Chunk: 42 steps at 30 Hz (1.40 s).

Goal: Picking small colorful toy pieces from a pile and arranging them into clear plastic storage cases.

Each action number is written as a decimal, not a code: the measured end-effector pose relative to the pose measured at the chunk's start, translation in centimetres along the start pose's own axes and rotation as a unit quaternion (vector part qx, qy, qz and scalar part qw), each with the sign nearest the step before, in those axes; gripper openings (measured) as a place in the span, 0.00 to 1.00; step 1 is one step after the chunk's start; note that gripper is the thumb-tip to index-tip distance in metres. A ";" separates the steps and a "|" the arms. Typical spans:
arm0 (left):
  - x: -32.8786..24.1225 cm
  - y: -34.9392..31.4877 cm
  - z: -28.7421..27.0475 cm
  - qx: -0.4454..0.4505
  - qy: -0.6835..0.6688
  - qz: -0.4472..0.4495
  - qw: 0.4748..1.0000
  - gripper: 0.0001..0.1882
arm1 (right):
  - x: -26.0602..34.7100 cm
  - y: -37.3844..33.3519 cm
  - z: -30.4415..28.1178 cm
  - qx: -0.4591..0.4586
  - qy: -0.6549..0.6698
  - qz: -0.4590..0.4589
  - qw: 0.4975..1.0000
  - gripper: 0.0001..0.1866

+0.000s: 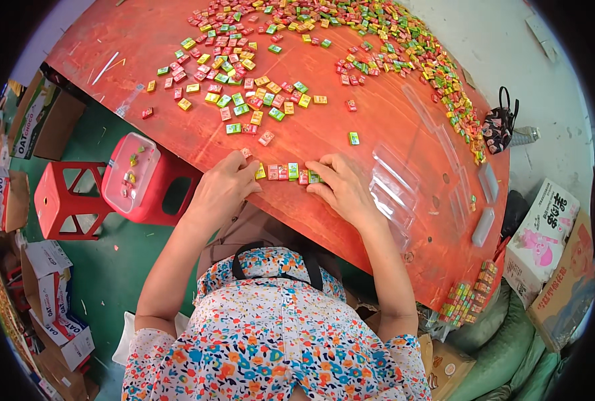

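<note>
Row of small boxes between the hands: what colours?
Row of small boxes: red, yellow and green, best in the head view.

A broad orange-red tabletop [197,130], worn and scuffed, spreads across the room, its edge curving in the wide lens. Beneath it lies a green floor [127,267] with small pale scraps. Two red plastic stools [60,194] stand side by side at the left, near stacked cardboard cartons [47,123]. A whitish surface [544,110] (wall or floor, hard to tell) lies beyond the right side, where more boxes [541,240] lean above green sacks [501,341].
</note>
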<state>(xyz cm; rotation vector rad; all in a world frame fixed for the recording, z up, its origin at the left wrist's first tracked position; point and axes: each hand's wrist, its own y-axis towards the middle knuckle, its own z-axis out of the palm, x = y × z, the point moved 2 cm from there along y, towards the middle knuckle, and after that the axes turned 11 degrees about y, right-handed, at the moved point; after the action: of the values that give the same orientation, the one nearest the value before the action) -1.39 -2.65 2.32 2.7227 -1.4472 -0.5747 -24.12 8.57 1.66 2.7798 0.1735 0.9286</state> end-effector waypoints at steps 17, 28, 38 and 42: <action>0.4 1.6 -0.3 0.061 -0.109 -0.011 0.992 0.19 | 0.5 -0.2 0.7 -0.018 0.003 0.023 1.000 0.27; -1.4 0.9 0.5 -0.028 -0.040 -0.036 0.998 0.20 | 1.6 0.7 0.6 -0.002 -0.033 0.038 0.999 0.28; -1.1 0.8 0.1 -0.003 -0.058 -0.043 0.997 0.22 | -0.6 -0.5 -1.6 -0.145 0.011 0.080 0.986 0.28; -0.9 0.6 0.1 -0.003 -0.063 -0.042 0.997 0.24 | 0.5 -0.8 -1.4 -0.049 0.026 0.038 0.998 0.30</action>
<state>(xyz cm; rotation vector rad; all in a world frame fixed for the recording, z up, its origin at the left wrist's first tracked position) -2.39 -2.28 2.62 2.8002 -1.3581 -0.7664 -24.62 9.69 2.85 2.6909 0.0288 1.0008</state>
